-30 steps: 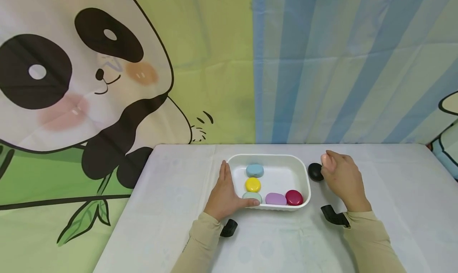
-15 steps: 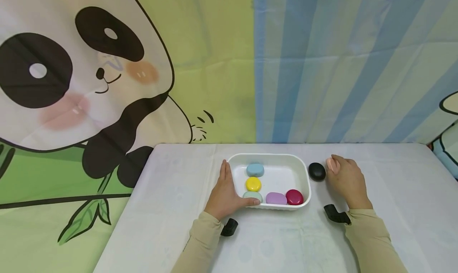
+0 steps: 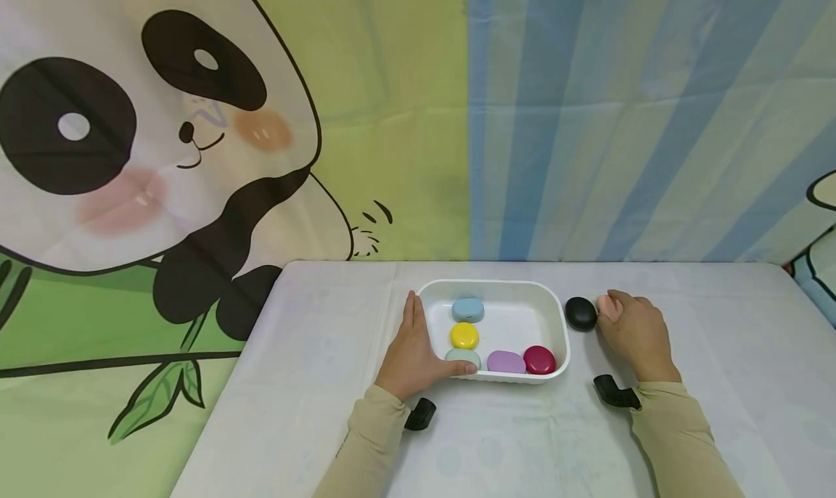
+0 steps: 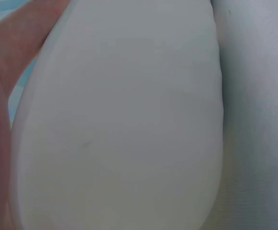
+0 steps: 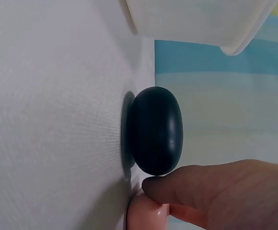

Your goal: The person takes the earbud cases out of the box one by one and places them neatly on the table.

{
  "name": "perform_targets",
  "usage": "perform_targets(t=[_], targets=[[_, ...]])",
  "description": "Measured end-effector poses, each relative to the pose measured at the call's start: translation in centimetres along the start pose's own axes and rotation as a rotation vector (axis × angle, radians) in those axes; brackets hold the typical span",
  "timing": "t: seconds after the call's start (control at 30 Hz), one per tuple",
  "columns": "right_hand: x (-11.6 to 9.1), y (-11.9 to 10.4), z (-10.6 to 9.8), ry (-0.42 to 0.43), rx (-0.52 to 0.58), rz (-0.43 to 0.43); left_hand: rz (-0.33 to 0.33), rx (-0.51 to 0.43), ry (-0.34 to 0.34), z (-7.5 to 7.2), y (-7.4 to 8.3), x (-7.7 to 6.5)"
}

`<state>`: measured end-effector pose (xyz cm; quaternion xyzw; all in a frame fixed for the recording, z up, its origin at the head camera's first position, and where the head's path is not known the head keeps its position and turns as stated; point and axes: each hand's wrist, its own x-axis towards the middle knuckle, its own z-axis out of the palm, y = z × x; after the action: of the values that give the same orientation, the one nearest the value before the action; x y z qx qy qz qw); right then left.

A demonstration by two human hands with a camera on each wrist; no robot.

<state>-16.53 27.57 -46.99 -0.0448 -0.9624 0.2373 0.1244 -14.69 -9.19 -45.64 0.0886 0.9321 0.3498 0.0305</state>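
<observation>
My left hand (image 3: 418,364) holds the near left corner of a shallow white tray (image 3: 522,286), fingers along its left wall and thumb over the front rim. That tray's white wall (image 4: 119,115) fills most of the left wrist view. Right of the tray, my right hand (image 3: 635,338) pinches a glossy, rounded pink piece (image 5: 147,215) low at the table surface. Beside it sits a smooth black rounded piece (image 3: 580,313); in the right wrist view the fingertip lies against or very near the black piece (image 5: 157,132). Most of the pink piece is hidden by the hand.
Inside the tray are a light blue piece (image 3: 467,310), a yellow one (image 3: 464,335), a pale green one (image 3: 463,356) partly behind the thumb, a purple one (image 3: 506,361) and a red one (image 3: 539,360). A patterned curtain (image 3: 588,120) hangs behind the white-covered table (image 3: 509,447).
My right hand has moved slightly right and down with the pink piece, bringing it lower beside the black piece, which now shows fully in the head view. The left hand keeps its place.
</observation>
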Motion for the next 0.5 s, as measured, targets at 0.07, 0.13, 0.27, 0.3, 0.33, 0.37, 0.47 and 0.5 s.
perform_targets(t=[0.07, 0.13, 0.27, 0.3, 0.33, 0.37, 0.47, 0.5], targets=[[0.0, 0.04, 0.07, -0.006, -0.006, 0.005, 0.001, -0.001, 0.0, -0.04, 0.04, -0.05], [-0.01, 0.06, 0.11, -0.011, -0.01, 0.008, -0.001, 0.005, 0.0, -0.08, 0.07, -0.08], [-0.02, 0.05, 0.01, -0.027, -0.021, 0.018, -0.005, 0.005, -0.003, -0.11, 0.14, -0.1], [-0.03, 0.03, -0.03, -0.031, -0.022, 0.023, -0.005, 0.004, -0.003, -0.1, 0.14, -0.08], [-0.04, -0.03, -0.09, -0.034, -0.022, 0.028, -0.007, 0.002, -0.004, -0.1, 0.14, -0.06], [-0.06, -0.12, -0.16, -0.033, -0.02, 0.034, -0.006, 0.001, -0.003, -0.1, 0.13, -0.05], [-0.14, -0.52, -0.41, -0.012, -0.015, 0.037, -0.01, 0.001, -0.005, -0.06, 0.08, 0.01], [-0.18, -0.74, -0.5, 0.009, -0.011, 0.029, -0.014, 0.003, -0.008, -0.06, 0.09, 0.02]])
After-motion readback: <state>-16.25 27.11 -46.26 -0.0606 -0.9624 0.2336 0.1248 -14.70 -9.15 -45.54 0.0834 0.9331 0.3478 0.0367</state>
